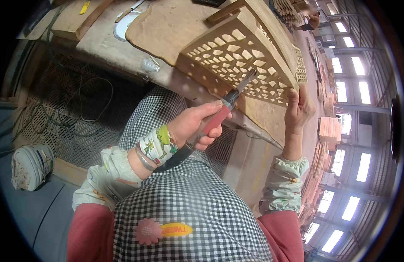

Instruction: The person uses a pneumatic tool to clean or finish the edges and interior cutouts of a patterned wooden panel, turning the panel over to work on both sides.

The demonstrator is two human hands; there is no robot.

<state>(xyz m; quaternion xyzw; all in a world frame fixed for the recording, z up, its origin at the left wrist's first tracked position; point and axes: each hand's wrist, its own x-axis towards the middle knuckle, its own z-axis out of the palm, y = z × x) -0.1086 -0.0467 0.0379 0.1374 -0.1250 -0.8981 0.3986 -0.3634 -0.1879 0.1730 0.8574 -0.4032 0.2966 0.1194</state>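
My left hand (195,124) is wrapped around a red and black handheld power tool (218,118) with a narrow metal nose, perhaps a small belt sander. The nose points up and right, its tip at the pierced face of a wooden lattice panel (245,54); whether it touches cannot be made out. That panel belongs to a frame-like wooden piece, tilted up on the workbench, with many angular openings. At its lower right corner, my right hand (298,107) grips the edge, thumb on the near side and fingers mostly hidden.
A brown, wavy-edged sheet (156,32) lies under the piece on the workbench (99,46). A clear crumpled item (150,65) sits near the bench edge. Cords lie over a grating (66,96) at left, near a white bucket (32,166). Stacked wood (329,131) and another person (312,21) are beyond.
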